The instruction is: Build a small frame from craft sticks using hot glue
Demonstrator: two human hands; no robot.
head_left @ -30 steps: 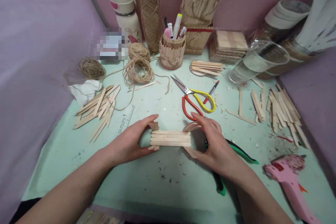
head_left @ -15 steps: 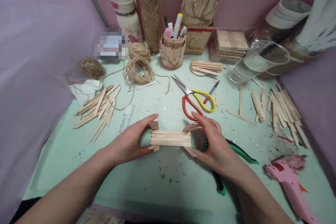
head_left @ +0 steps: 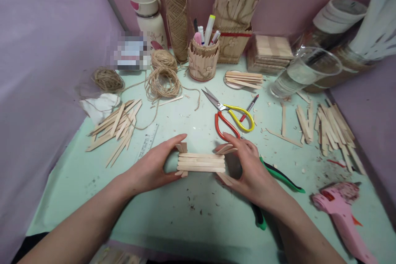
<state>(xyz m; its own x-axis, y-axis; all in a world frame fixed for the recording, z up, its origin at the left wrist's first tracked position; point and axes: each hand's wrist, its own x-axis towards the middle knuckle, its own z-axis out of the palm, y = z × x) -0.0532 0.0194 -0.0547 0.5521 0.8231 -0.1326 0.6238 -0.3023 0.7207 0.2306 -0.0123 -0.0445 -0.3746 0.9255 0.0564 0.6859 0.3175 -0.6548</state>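
Observation:
A small craft-stick structure [head_left: 201, 162] has several pale sticks lying side by side across its top, with short splayed sticks at each end. My left hand [head_left: 157, 163] grips its left end, thumb and fingers at the far and near sticks. Around the right end, my right hand [head_left: 247, 165] pinches the splayed sticks between its fingers and thumb. Partly under my right hand and forearm are green-and-black handled pliers [head_left: 283, 177]. Just beyond the hands lie open scissors [head_left: 220, 107] with one red and one yellow handle.
Loose sticks [head_left: 119, 126] lie at the left, more sticks [head_left: 335, 132] at the right. A pink glue gun [head_left: 343, 214] rests front right. Behind stand a pen cup [head_left: 202, 64], twine coils [head_left: 163, 80], a bottle [head_left: 151, 20] and a clear cup [head_left: 305, 74].
The fingers of my right hand have shifted slightly left and inward at the structure's right end. My left hand and the structure have barely moved.

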